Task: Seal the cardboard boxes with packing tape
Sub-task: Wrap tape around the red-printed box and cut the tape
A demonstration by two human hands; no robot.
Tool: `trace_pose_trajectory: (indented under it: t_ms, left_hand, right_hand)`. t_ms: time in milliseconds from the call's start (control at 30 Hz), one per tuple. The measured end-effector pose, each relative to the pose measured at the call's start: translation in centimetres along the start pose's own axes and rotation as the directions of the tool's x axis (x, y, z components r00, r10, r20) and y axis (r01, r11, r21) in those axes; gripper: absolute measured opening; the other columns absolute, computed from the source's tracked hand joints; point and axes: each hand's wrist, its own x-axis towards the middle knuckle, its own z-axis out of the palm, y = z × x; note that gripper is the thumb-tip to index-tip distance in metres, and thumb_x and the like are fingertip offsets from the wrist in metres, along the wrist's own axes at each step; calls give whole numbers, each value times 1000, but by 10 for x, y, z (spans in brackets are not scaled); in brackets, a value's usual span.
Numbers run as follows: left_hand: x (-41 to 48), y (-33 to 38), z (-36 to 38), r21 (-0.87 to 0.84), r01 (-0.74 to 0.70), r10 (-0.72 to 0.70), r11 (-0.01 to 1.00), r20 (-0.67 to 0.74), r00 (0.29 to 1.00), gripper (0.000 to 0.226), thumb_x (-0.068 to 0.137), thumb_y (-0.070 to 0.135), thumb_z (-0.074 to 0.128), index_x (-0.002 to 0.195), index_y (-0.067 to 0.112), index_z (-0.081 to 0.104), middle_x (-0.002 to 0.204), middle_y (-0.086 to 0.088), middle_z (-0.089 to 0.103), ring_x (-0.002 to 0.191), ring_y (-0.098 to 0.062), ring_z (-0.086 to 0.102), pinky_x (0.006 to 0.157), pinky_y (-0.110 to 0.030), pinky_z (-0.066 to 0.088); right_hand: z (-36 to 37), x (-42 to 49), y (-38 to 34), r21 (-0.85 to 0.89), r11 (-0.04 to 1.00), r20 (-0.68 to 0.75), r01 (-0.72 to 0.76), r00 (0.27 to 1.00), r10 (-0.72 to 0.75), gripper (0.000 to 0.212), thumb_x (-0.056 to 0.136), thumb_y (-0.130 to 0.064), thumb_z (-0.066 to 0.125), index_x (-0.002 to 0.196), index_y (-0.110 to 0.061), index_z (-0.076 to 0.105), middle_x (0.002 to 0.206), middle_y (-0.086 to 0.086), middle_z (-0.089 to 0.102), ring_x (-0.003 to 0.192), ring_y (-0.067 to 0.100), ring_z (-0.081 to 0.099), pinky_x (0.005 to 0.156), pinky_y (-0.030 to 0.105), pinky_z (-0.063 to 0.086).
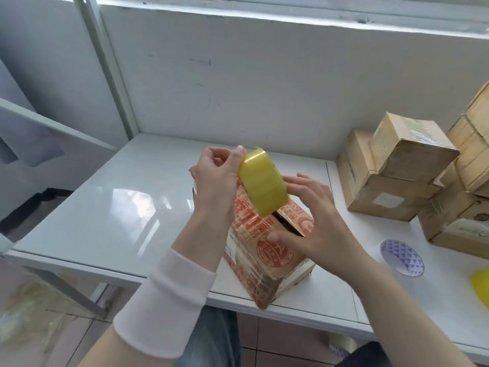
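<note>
A cardboard box (267,258) with red print stands on the white table (111,207), near its front edge. Its top flaps are partly open, leaving a dark gap. Above the box, my left hand (217,178) holds a yellowish roll of packing tape (263,184), thumb on the roll's upper edge. My right hand (315,221) hovers just right of the roll with fingers spread and straight, over the box's right top flap; whether it touches the box is unclear.
Several sealed brown boxes (394,176) are stacked at the table's right end against the wall. A roll with a purple triangle pattern (402,258) lies on the table right of the box. Another yellow roll (480,284) shows at the right edge.
</note>
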Motion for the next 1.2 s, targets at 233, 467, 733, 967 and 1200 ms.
trace_pose_trajectory:
  t_ms: [233,467,733,967,1200]
  left_hand:
    - [7,14,-4,85,86,-103,993,226,969,8,80,20,73,86,21,68,77,4,67,72,-9,62,59,-26,54]
    - [22,48,-16,310,-317,206,896,340,917,15,70,26,81,60,34,74,64,10,71,63,-1,67,65,-13,50]
    - [47,66,-10,380,-409,249,829,404,880,20,72,32,79,56,42,71,63,16,70,65,7,64,62,-1,42]
    - [61,80,-6,432,-519,333,738,436,836,16,69,38,80,59,46,70,65,19,70,70,7,65,68,-4,45]
    - [103,79,-10,435,-422,268,796,373,888,14,76,33,76,63,33,72,66,16,71,65,4,64,67,-19,47]
  right_hand:
    - [-5,0,-7,209,970,-69,-122,988,139,22,81,-37,62,81,-16,54,76,-9,62,70,1,57,57,12,44]
    - [-17,4,-19,192,979,-175,-72,979,106,33,66,-60,50,69,-27,48,68,-21,56,60,-5,49,54,7,38]
    - [-20,6,-13,244,961,-41,-128,989,142,37,66,-59,56,72,-23,53,61,-20,57,56,-3,51,52,9,40]
    - [-23,10,-16,263,948,-63,-180,977,203,50,61,-66,54,76,-19,61,66,-6,66,58,7,63,49,18,46]
    - [-24,23,-16,296,905,79,-306,952,296,65,64,-67,47,83,-6,61,75,13,64,65,20,63,56,28,49]
